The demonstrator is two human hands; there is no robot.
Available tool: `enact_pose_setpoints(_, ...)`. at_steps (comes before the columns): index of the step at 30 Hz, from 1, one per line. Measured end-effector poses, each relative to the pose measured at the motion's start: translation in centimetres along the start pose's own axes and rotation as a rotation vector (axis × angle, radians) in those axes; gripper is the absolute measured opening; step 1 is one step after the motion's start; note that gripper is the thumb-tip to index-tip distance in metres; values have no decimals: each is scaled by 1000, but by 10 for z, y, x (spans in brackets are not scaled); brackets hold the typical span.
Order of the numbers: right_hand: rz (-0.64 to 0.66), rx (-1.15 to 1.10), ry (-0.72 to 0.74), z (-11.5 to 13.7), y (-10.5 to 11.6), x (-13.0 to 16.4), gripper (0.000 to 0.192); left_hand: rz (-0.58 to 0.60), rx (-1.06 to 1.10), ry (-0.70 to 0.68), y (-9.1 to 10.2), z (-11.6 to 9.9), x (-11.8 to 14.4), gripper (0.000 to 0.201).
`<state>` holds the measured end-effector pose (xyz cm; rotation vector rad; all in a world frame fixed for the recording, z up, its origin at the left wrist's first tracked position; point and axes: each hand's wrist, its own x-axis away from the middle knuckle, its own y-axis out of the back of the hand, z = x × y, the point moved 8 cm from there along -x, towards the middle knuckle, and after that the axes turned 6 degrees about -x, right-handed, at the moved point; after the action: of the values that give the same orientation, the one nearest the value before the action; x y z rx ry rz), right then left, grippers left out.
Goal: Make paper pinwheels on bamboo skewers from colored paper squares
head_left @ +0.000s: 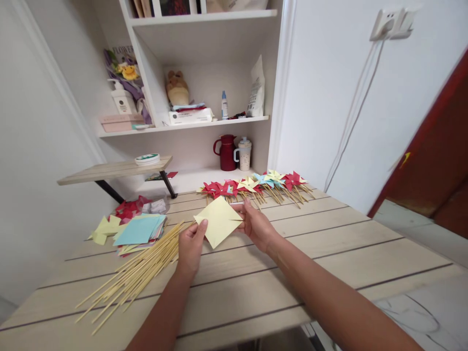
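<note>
A pale yellow paper square is held up above the table, turned cornerwise, with slits showing at its left and right corners. My left hand pinches its left side, thumb on top. At the right corner, my right hand has its fingers partly behind the paper. By the right thumb is a slim white thing, too small to make out. A spread bundle of thin wooden sticks lies beside my left hand. Beyond my hands lies a row of red, yellow and blue paper pinwheels on sticks.
Stacked paper squares, blue on top, lie at the left, near a folded yellow paper piece and a clear container. A small raised wooden shelf stands behind them. A red jug and a cup stand in the cabinet.
</note>
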<state>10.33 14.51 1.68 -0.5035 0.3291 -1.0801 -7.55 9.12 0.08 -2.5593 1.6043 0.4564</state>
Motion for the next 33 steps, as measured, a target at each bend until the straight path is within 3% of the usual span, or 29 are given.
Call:
enact_pose_setpoints(10,2,-7,29,3,-1,1,58,-3,-40,-29,-1,-8,5,41)
enact_pose_setpoints(14,45,82,72,6,-5,4,39,3,-70,-56,-5,-15,9,41)
enact_pose_setpoints(17,71,141,127,8,-8,6,42,26,-60,-68,-9,-21,13,46)
enact_pose_setpoints(27,-40,179,218,16,6,1,32,22,65,-86,-7,-33,17,64)
enact_pose_setpoints(33,-33,220,223,17,3,4,33,109,60,-44,-15,-32,19,68)
